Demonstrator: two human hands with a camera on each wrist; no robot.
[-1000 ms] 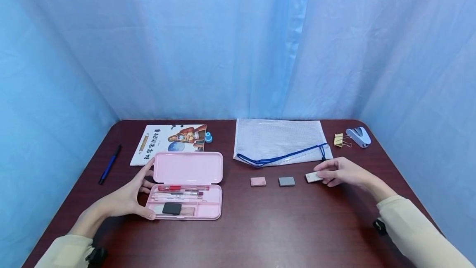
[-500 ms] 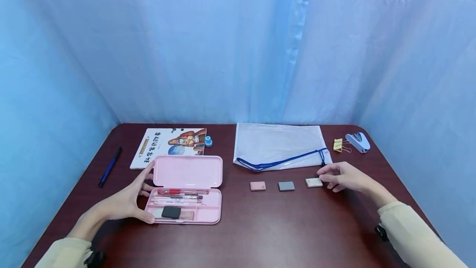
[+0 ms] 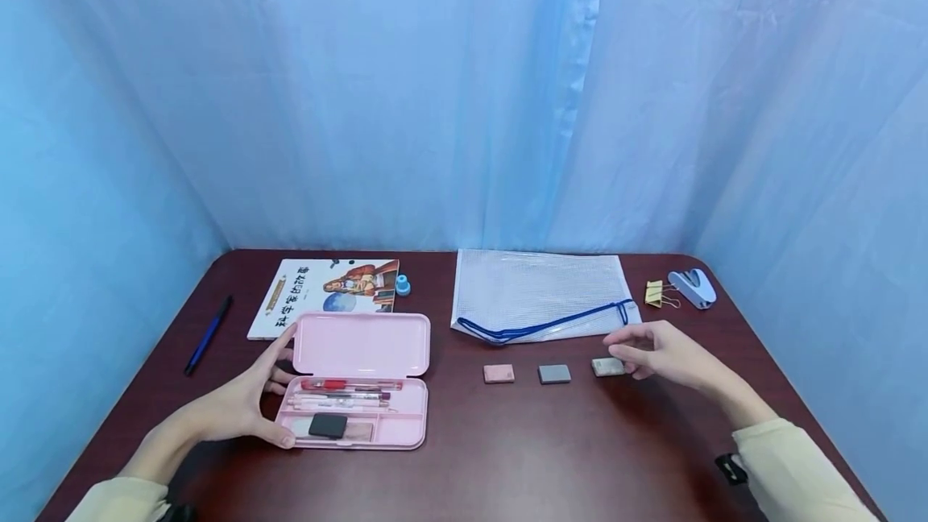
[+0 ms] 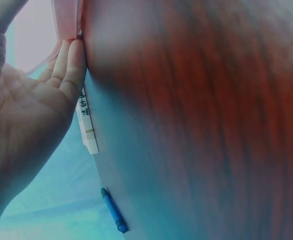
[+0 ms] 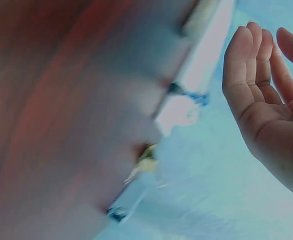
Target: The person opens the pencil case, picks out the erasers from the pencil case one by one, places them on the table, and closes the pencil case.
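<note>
My left hand (image 3: 228, 405) holds the left side of an open pink pencil case (image 3: 400, 428), its thumb at the front corner and its fingers by the lid. In the left wrist view, the fingertips touch the case's pink edge. Red and white pens (image 3: 341, 403) and a black block-shaped eraser (image 3: 328, 425) lie in the case. My right hand (image 3: 670, 354) hovers at a whitish eraser (image 3: 607, 366), partly covering it in the head view. In the right wrist view, that hand holds nothing. A pink eraser (image 3: 499, 374) and a grey eraser (image 3: 554, 374) lie in line with the whitish one.
A white mesh bag (image 3: 536, 288) with a blue cord lies at the back. Behind the case are a booklet (image 3: 290, 288) and a small light-blue object (image 3: 403, 285). A blue pen (image 3: 208, 335) lies far left; a yellow binder clip (image 3: 654, 293) and a light-blue stapler (image 3: 692, 288) lie right.
My right hand has let go of the whitish eraser, which stays at the end of the row, and has lifted slightly from it. The left hand keeps its place on the case.
</note>
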